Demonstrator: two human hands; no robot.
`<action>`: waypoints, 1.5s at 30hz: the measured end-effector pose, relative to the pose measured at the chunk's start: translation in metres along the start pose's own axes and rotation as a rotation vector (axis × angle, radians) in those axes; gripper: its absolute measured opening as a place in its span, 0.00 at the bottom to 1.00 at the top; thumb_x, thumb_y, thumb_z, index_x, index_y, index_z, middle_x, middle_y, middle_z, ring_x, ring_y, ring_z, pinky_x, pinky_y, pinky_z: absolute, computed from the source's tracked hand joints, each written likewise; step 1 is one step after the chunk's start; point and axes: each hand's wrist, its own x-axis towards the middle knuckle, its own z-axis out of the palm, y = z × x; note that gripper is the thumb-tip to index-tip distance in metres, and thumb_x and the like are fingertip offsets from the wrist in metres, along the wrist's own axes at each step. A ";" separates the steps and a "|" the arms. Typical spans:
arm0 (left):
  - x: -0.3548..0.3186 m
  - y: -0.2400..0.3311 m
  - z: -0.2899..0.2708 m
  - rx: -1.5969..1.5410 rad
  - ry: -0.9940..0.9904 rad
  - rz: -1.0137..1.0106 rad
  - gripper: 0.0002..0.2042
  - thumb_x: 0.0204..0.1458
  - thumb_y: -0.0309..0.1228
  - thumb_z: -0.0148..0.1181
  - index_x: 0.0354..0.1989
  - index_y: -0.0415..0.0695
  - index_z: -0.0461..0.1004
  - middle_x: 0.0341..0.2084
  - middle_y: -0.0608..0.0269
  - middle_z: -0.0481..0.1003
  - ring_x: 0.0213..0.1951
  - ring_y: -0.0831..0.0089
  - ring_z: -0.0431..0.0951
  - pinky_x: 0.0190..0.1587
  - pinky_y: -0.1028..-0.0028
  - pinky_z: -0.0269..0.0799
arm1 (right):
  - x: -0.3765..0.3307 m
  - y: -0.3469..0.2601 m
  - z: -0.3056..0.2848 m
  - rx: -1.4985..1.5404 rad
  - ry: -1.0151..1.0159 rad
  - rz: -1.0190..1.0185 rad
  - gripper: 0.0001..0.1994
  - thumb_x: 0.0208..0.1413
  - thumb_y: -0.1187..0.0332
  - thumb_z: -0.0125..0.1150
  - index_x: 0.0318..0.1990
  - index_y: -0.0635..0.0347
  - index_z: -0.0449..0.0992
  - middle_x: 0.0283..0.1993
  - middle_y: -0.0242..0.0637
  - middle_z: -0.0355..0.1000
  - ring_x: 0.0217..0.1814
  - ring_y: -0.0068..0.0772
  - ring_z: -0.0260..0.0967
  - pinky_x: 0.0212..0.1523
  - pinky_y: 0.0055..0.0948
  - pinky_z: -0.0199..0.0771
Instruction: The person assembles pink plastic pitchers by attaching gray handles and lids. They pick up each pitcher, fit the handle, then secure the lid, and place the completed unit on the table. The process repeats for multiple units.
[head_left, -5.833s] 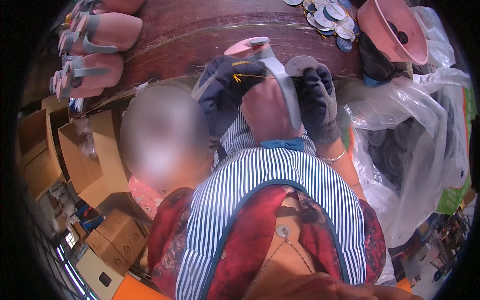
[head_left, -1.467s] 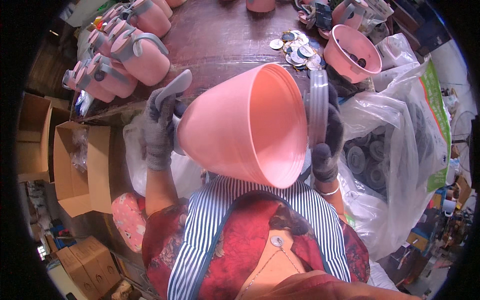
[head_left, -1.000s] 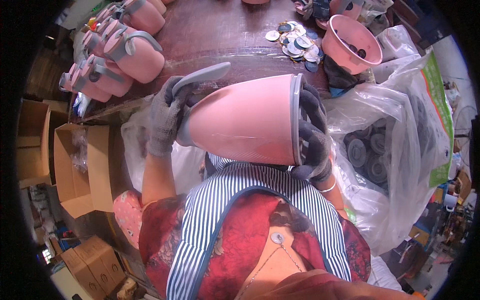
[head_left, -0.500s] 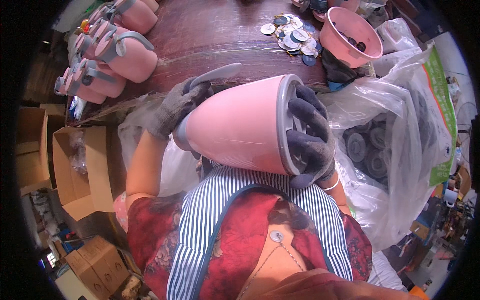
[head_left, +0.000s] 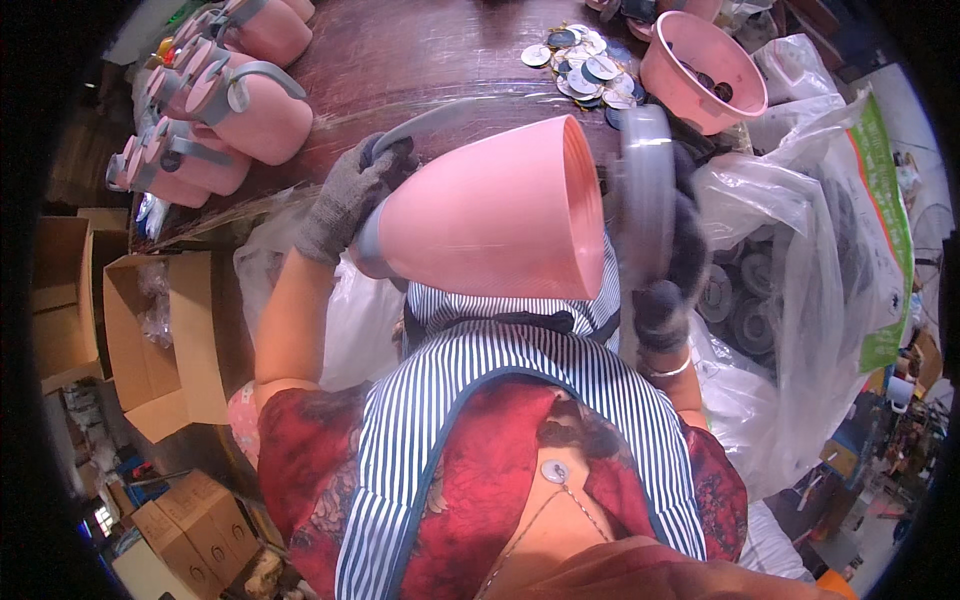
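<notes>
I hold a large pink plastic bucket (head_left: pixel 490 215) on its side in front of my chest, its mouth turned to the right. My left hand (head_left: pixel 350 190), in a grey glove, grips the bucket's narrow bottom end, next to its grey handle (head_left: pixel 440 115). My right hand (head_left: pixel 670 265), in a dark glove, holds a grey ring-shaped lid (head_left: pixel 645 190) just off the bucket's open rim, apart from it.
Finished pink buckets with grey handles (head_left: pixel 235 100) lie at the table's far left. Round discs (head_left: pixel 585 70) and a pink bowl (head_left: pixel 700 70) sit at the far right. Clear plastic bags (head_left: pixel 800 260) of dark lids hang on my right. Cardboard boxes (head_left: pixel 140 340) stand on my left.
The bucket has turned from mouth toward me to mouth facing right. My right hand has come off the rim and now holds the grey lid slightly away from it.
</notes>
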 end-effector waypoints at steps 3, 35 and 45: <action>-0.004 0.011 0.007 0.019 0.075 0.064 0.12 0.61 0.30 0.56 0.50 0.37 0.73 0.38 0.61 0.79 0.38 0.75 0.77 0.44 0.75 0.73 | 0.001 0.003 0.012 -0.058 -0.058 0.021 0.38 0.52 0.41 0.63 0.64 0.59 0.69 0.75 0.57 0.50 0.78 0.57 0.47 0.72 0.50 0.48; -0.029 0.061 0.047 1.150 0.050 1.299 0.19 0.36 0.35 0.64 0.43 0.56 0.79 0.30 0.70 0.73 0.38 0.66 0.77 0.50 0.57 0.73 | -0.032 0.096 -0.006 -0.503 -0.648 0.036 0.41 0.59 0.38 0.54 0.72 0.57 0.56 0.73 0.49 0.56 0.74 0.50 0.53 0.72 0.44 0.52; 0.045 0.024 0.031 1.011 0.365 1.122 0.18 0.43 0.36 0.62 0.45 0.51 0.79 0.33 0.63 0.76 0.40 0.59 0.77 0.48 0.59 0.69 | -0.005 0.103 0.003 -0.785 -0.466 -0.084 0.34 0.53 0.54 0.66 0.67 0.55 0.64 0.69 0.43 0.63 0.70 0.47 0.60 0.71 0.45 0.57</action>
